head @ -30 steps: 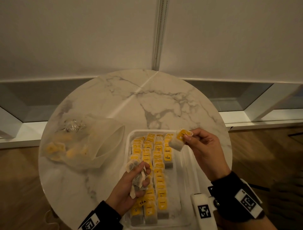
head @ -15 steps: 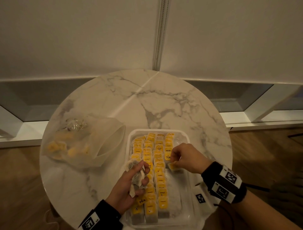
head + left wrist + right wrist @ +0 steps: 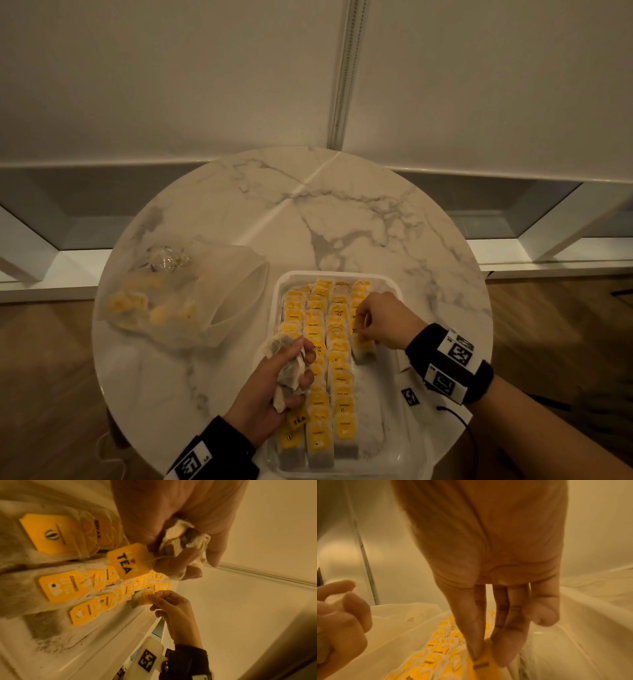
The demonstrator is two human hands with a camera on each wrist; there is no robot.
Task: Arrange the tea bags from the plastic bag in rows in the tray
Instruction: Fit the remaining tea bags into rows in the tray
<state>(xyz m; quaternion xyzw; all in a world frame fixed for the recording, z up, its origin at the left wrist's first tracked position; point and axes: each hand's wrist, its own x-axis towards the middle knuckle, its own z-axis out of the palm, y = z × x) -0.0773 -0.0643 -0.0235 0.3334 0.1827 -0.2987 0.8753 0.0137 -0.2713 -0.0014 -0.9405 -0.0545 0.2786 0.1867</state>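
Observation:
A clear plastic tray (image 3: 394, 377) on the round marble table holds rows of tea bags (image 3: 317, 342) with yellow tags; three rows are long and a fourth on the right is short. My right hand (image 3: 363, 330) is down in the tray and pinches a tea bag (image 3: 363, 347) by its yellow tag (image 3: 482, 662) at the near end of that short row. My left hand (image 3: 301, 370) hovers over the tray's left side and grips a crumpled bunch of tea bags (image 3: 181, 540), with one "TEA" tag (image 3: 128, 561) dangling. The plastic bag (image 3: 178, 301) lies to the left with several tea bags inside.
The tray's right strip (image 3: 373, 411) below my right hand is bare. Bare marble tabletop (image 3: 308, 212) stretches behind the tray. A wall with blinds stands past the table's far edge. Wooden floor lies on both sides.
My right hand came down from above the tray's far right corner into the tray, carrying its tea bag to the end of the short right row. The left hand stayed in place.

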